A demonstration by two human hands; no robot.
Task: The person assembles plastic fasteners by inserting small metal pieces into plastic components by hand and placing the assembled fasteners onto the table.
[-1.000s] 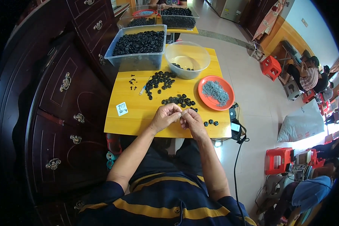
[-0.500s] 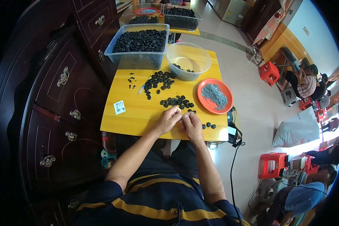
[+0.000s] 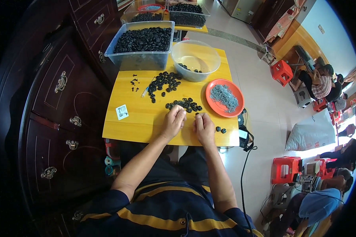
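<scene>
My left hand (image 3: 173, 122) and my right hand (image 3: 204, 127) rest close together on the near part of a yellow wooden table (image 3: 146, 118). Both have their fingers curled; whatever small part they pinch is too small to make out. Just beyond the fingertips lies a cluster of small black round parts (image 3: 184, 104). A larger heap of the same black parts (image 3: 162, 81) lies farther back. Two loose black parts (image 3: 220, 129) sit right of my right hand.
An orange plate (image 3: 214, 103) with small grey pieces stands at the right. Behind are a clear round bowl (image 3: 195, 60) and a clear bin (image 3: 140, 59) full of black parts. A dark wooden cabinet (image 3: 55, 98) stands to the left. Red stools and seated people are on the right.
The hands stay together at the table's near edge with only slight finger movement. The view has shifted a little.
</scene>
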